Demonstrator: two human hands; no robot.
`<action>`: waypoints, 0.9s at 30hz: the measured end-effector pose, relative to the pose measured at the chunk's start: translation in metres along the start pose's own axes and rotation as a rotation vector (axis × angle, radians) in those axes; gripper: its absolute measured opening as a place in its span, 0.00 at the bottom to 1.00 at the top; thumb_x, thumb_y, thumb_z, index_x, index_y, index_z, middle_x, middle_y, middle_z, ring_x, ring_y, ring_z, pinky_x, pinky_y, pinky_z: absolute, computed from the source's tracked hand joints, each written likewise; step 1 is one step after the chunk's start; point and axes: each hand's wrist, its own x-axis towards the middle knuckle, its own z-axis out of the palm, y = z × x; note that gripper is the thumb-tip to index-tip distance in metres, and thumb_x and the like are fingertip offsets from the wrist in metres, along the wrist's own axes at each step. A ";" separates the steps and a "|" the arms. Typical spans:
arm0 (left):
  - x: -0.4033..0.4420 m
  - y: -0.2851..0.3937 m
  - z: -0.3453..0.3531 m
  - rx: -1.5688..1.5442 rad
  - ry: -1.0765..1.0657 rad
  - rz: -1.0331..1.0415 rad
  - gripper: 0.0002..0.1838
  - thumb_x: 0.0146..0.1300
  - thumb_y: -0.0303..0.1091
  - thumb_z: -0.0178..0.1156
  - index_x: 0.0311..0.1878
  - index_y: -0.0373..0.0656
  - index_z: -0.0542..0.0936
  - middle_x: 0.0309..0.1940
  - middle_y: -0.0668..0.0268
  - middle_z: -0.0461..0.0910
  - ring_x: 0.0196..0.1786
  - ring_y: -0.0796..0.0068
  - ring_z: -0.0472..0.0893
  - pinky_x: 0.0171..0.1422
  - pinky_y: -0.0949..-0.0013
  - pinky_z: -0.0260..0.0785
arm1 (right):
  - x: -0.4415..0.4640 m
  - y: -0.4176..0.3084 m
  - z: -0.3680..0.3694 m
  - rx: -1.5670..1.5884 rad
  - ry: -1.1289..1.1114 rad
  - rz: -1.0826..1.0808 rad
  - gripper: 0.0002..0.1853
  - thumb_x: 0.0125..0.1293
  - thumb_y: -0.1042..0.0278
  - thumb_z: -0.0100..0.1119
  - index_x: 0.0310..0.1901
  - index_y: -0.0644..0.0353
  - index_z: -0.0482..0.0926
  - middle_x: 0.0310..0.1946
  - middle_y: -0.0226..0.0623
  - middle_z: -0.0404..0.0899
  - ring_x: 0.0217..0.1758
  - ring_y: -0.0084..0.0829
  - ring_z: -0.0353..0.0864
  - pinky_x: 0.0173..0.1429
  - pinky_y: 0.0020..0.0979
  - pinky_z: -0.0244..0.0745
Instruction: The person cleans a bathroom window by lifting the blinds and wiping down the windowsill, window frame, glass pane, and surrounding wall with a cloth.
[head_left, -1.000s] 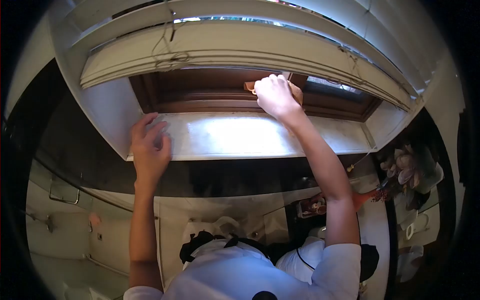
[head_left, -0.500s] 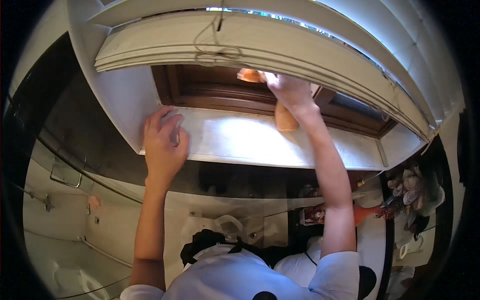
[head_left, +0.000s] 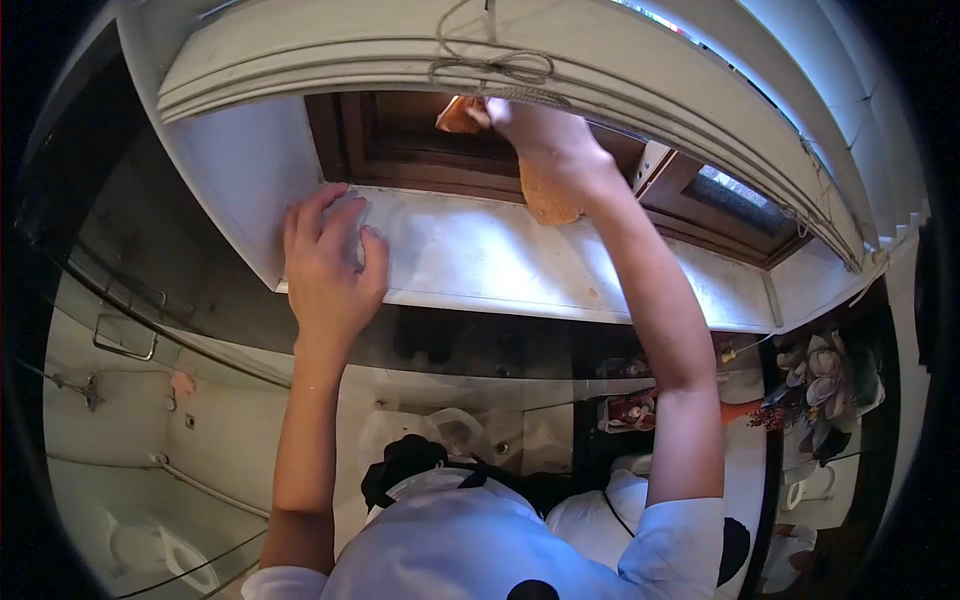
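My right hand [head_left: 545, 140] grips an orange-brown cloth [head_left: 547, 193] against the brown wooden window frame [head_left: 430, 170], just under the lower edge of the slatted blind [head_left: 380, 65]. One part of the cloth sticks out left of the fingers and another hangs below the hand, down to the white sill [head_left: 470, 255]. The blind's edge partly covers the fingers. At the sill's left end, my left hand [head_left: 332, 255] rests with its fingers apart and curved, holding nothing.
A knotted cord [head_left: 500, 68] hangs on the blind. Glass panels stand at the lower left, near a metal handle [head_left: 125, 340]. To the right are pale flowers [head_left: 825, 370] and a red patterned box [head_left: 630, 412]. A toilet [head_left: 187, 560] shows at the lower left.
The view has shifted, with the window frame showing more on the right. My right hand has moved left along the frame with the cloth. My left hand stays at the sill's left end.
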 end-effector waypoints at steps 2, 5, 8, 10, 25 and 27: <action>-0.001 -0.001 -0.001 0.007 -0.004 -0.003 0.11 0.47 0.26 0.55 0.37 0.38 0.79 0.44 0.58 0.75 0.48 0.57 0.73 0.55 0.60 0.63 | 0.008 0.005 -0.004 0.220 -0.051 0.042 0.12 0.59 0.66 0.48 0.40 0.59 0.77 0.37 0.44 0.79 0.41 0.42 0.77 0.47 0.39 0.70; 0.001 -0.003 -0.002 -0.018 -0.011 -0.004 0.13 0.47 0.26 0.56 0.39 0.38 0.79 0.44 0.58 0.75 0.47 0.58 0.74 0.54 0.61 0.64 | 0.007 0.009 0.019 0.044 0.111 0.001 0.12 0.58 0.67 0.49 0.42 0.59 0.77 0.39 0.44 0.79 0.43 0.43 0.77 0.50 0.40 0.69; 0.010 -0.004 -0.002 -0.271 -0.056 -0.040 0.12 0.48 0.26 0.57 0.38 0.36 0.78 0.40 0.59 0.75 0.44 0.62 0.74 0.50 0.62 0.67 | 0.011 -0.002 0.034 0.027 0.300 -0.247 0.12 0.56 0.66 0.49 0.39 0.60 0.77 0.38 0.45 0.78 0.42 0.44 0.77 0.49 0.41 0.69; 0.024 0.004 -0.009 -0.565 -0.101 -0.175 0.14 0.50 0.25 0.57 0.42 0.37 0.78 0.41 0.61 0.75 0.43 0.67 0.75 0.50 0.67 0.68 | 0.017 -0.017 0.023 0.220 0.233 -0.139 0.11 0.55 0.64 0.50 0.36 0.60 0.78 0.33 0.44 0.79 0.38 0.45 0.77 0.45 0.41 0.70; 0.073 0.137 0.034 -1.665 -0.839 -0.469 0.18 0.56 0.25 0.58 0.51 0.34 0.71 0.41 0.62 0.74 0.39 0.73 0.78 0.46 0.70 0.73 | -0.113 0.013 -0.048 0.511 -0.018 0.359 0.17 0.49 0.64 0.61 0.42 0.55 0.76 0.39 0.43 0.77 0.43 0.43 0.78 0.50 0.40 0.72; 0.072 0.142 0.043 -1.734 -0.816 -0.502 0.16 0.57 0.26 0.58 0.49 0.34 0.73 0.39 0.62 0.76 0.38 0.73 0.78 0.45 0.70 0.74 | -0.126 0.014 -0.056 0.450 -0.126 0.420 0.17 0.49 0.61 0.63 0.41 0.55 0.76 0.41 0.42 0.76 0.45 0.42 0.77 0.50 0.41 0.72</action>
